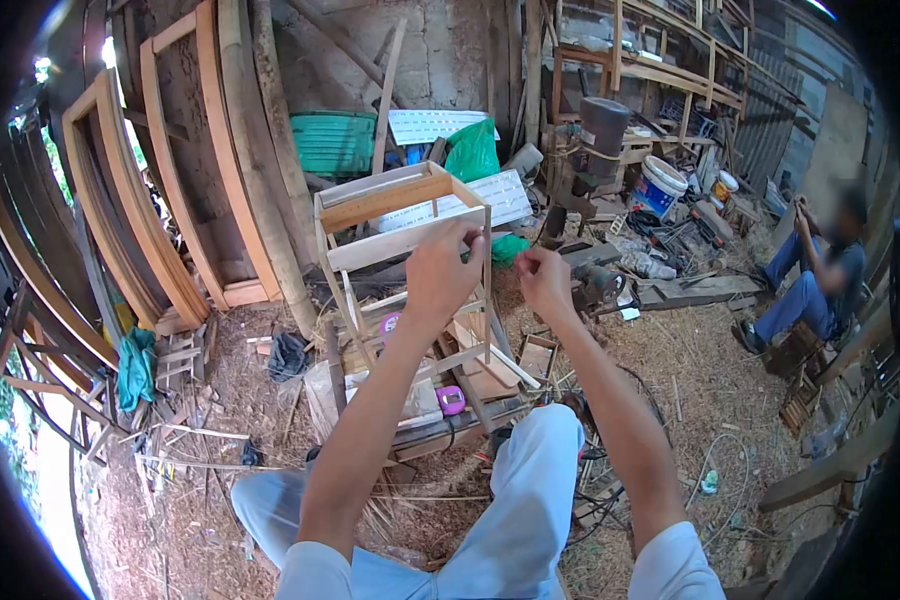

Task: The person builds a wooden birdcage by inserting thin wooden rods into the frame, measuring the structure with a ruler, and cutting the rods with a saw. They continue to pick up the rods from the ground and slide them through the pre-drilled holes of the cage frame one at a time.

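A small wooden frame (405, 245) with slim legs and rails stands upright in front of me. My left hand (444, 272) is at its near right top corner, fingers curled in by the post; whatever they grip is hidden. To the right of the frame, my right hand (547, 284) is closed in a pinch, apart from the wood, and anything in it is too small to make out. A pink tape measure (451, 400) lies on the low wooden bench below the frame. Behind my right hand is a piece of green plastic (510, 248).
Tall wooden door or window frames (225, 160) lean at the left. A white bucket (660, 185) and a dark metal cylinder (603, 128) stand at the back right. Another person (820, 265) sits at the far right. Wood shavings and cables cover the ground.
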A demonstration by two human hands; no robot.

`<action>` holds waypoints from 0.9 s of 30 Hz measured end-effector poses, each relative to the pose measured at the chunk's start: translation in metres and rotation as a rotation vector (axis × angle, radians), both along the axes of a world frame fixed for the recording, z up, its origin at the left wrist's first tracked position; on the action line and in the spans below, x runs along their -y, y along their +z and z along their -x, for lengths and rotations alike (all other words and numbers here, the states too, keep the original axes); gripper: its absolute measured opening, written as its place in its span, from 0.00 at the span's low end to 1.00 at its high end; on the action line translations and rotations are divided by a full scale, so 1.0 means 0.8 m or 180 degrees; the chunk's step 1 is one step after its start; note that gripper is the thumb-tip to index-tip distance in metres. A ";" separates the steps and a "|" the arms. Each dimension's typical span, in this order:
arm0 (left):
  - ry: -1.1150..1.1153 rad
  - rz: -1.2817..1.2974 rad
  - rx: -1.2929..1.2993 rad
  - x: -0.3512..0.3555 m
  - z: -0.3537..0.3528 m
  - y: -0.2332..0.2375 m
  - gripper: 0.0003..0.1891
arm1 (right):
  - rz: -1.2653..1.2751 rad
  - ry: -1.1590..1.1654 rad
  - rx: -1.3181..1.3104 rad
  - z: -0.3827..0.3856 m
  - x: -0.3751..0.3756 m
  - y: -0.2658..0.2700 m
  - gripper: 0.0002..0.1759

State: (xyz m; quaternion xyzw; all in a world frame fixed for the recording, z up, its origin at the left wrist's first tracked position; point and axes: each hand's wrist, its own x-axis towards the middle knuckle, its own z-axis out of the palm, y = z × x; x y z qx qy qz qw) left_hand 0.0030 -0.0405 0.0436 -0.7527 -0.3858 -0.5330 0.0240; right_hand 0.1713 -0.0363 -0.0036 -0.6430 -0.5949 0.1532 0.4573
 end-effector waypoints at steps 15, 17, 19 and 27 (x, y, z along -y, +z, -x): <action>-0.0050 0.0883 -0.1091 -0.031 0.052 0.072 0.16 | -0.0332 0.1204 -0.0468 0.046 0.005 -0.102 0.21; -0.0310 0.0157 -0.0865 -0.053 0.065 0.066 0.16 | -0.0717 0.1194 -0.0706 0.055 -0.007 -0.106 0.22; -0.0406 0.0778 -0.1472 -0.046 0.083 0.095 0.14 | -0.0975 0.1163 -0.0890 0.063 -0.018 -0.094 0.23; -0.0064 0.1039 0.0326 0.013 0.191 0.173 0.19 | -0.2325 0.0728 -0.0175 0.110 -0.043 0.081 0.18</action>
